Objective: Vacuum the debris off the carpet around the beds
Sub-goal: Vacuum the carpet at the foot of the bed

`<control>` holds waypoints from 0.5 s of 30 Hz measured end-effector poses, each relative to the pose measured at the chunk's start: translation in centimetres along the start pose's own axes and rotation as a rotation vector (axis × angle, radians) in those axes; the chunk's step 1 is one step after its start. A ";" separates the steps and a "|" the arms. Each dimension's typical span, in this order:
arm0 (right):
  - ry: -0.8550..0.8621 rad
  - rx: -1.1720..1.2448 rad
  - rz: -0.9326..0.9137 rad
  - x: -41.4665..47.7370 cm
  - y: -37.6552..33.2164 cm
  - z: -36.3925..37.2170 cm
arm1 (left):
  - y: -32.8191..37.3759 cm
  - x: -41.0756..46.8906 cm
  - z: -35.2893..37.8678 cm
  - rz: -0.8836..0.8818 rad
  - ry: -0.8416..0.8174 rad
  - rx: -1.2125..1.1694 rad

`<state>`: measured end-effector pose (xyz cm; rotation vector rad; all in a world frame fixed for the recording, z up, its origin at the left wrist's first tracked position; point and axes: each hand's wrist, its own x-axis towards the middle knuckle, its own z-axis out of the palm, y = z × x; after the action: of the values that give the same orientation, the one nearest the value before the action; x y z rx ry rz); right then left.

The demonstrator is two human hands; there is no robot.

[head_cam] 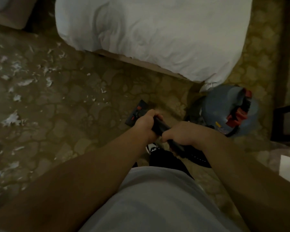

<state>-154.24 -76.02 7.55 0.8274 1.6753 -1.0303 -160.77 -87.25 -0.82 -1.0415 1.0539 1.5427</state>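
Note:
Both my hands grip the black vacuum wand (159, 127). My left hand (146, 125) holds it higher up the tube, my right hand (177, 135) nearer my body where the ribbed hose begins. The black floor head (137, 113) with red pedals rests on the patterned brown carpet (77, 118), just beyond my left hand. White scraps of debris (15, 84) lie scattered over the carpet to the left. The bed (154, 34) with its white duvet fills the top middle.
The blue-grey vacuum canister (231, 111) with red clips stands on the carpet at the bed's near right corner. A second bed's base (10, 15) shows at top left. Dark furniture (286, 124) stands at the right edge. My shoe (151, 147) is under the wand.

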 end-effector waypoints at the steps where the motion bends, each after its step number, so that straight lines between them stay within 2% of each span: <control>1: -0.004 0.003 0.000 0.1 -0.7 1.2 | 0.4 0.0 -1.4 -0.007 0.009 -0.004; 6: -0.051 -0.040 0.004 0.9 -4.1 7.6 | 1.7 -0.3 -9.4 -0.033 0.051 -0.054; 11: -0.071 -0.156 -0.021 3.2 -5.5 13.3 | 1.3 -0.6 -16.1 0.013 0.107 -0.147; 15: -0.141 -0.134 -0.037 3.7 -6.9 16.5 | 1.1 -0.7 -20.1 0.044 0.157 -0.235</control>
<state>-155.13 -93.68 2.87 0.6246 1.6245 -0.9678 -159.20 -106.81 -5.27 -1.3255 1.0242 1.6713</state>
